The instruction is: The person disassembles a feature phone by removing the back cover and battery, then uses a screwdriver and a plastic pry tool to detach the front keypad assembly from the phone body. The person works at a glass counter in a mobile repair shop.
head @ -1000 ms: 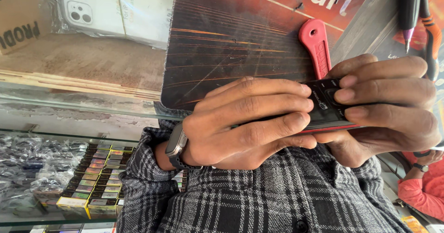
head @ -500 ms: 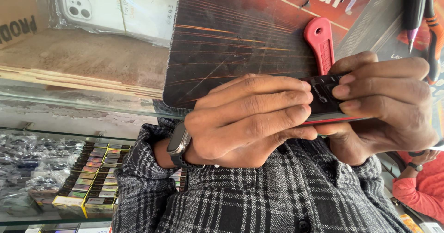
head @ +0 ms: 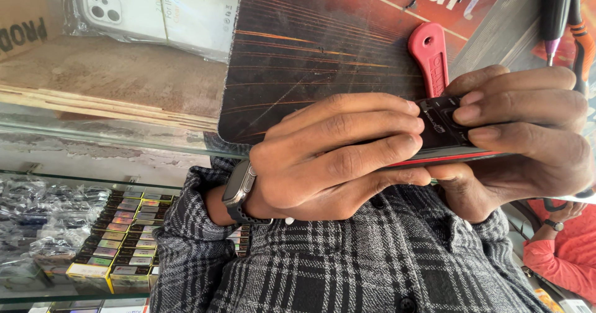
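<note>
A small black keypad phone with a red edge is gripped by both the left hand and the right hand, fingers clamped on it, above the dark scratched mat.

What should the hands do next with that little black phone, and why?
Probably ease a thumb along the phone's red edge to part it. Both the left hand and right hand already clamp it, and the red pry tool lies unused on the dark mat.

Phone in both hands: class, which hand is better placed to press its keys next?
Probably the right hand: its fingertips lie on the keys of the phone, while the left hand wraps the body, gripping it.
</note>
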